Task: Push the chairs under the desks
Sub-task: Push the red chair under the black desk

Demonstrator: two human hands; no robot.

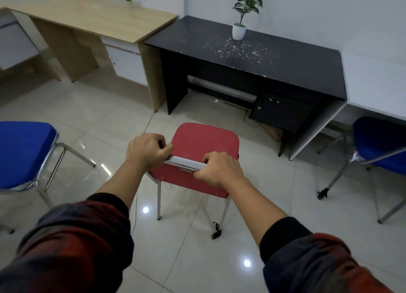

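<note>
A red chair (204,139) with metal legs stands on the tiled floor, a short way in front of the black desk (285,60). My left hand (148,151) grips the left end of the chair's backrest top rail. My right hand (219,168) grips the right end of the same rail. The chair's seat faces the knee space under the black desk. A blue chair (22,152) stands at the left, out from the wooden desk (92,18). Another blue chair (382,145) sits at the right, partly under a white desk (373,81).
A potted plant (239,30) in a white pot stands on the black desk, with white flecks on the top. A dark drawer unit (279,112) fills the right side under the black desk. A cable (151,119) runs across the glossy floor.
</note>
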